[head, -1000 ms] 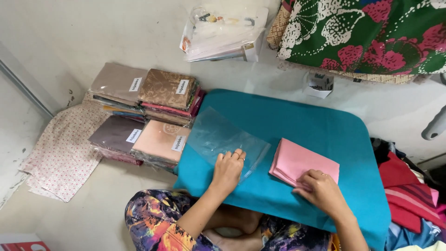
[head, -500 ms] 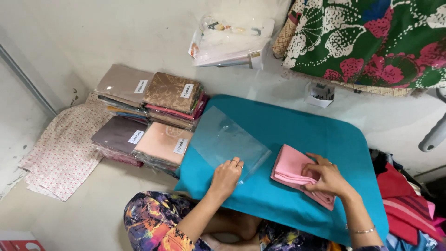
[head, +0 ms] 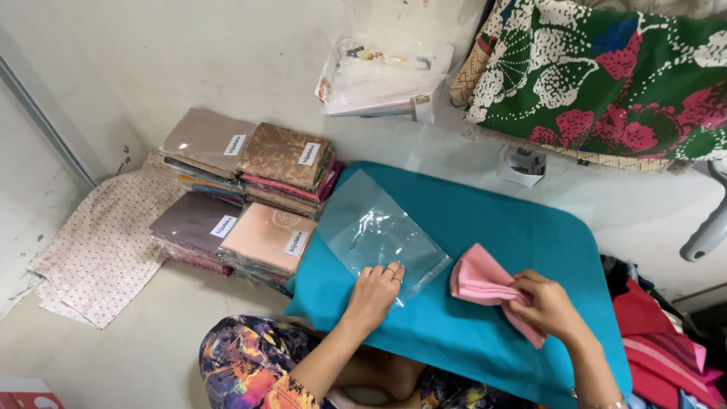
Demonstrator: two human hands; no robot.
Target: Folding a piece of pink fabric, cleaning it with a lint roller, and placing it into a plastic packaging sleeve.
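Note:
My left hand (head: 372, 294) lies flat on the near edge of a clear plastic bag (head: 375, 229) spread on a teal cloth-covered board (head: 500, 227). My right hand (head: 547, 304) grips a folded pink cloth (head: 480, 278), lifted and bunched, just to the right of the bag's open corner. The cloth's left end almost touches the bag.
Stacks of bagged folded fabrics (head: 250, 193) sit on the floor left of the board. A dotted pale cloth (head: 98, 250) lies further left. A pile of clear bags (head: 382, 76) rests at the wall, green floral fabric (head: 606, 76) top right, red clothes (head: 659, 341) right.
My right hand has picked the pink cloth up off the board and carried it left towards the bag. The left hand stays on the bag.

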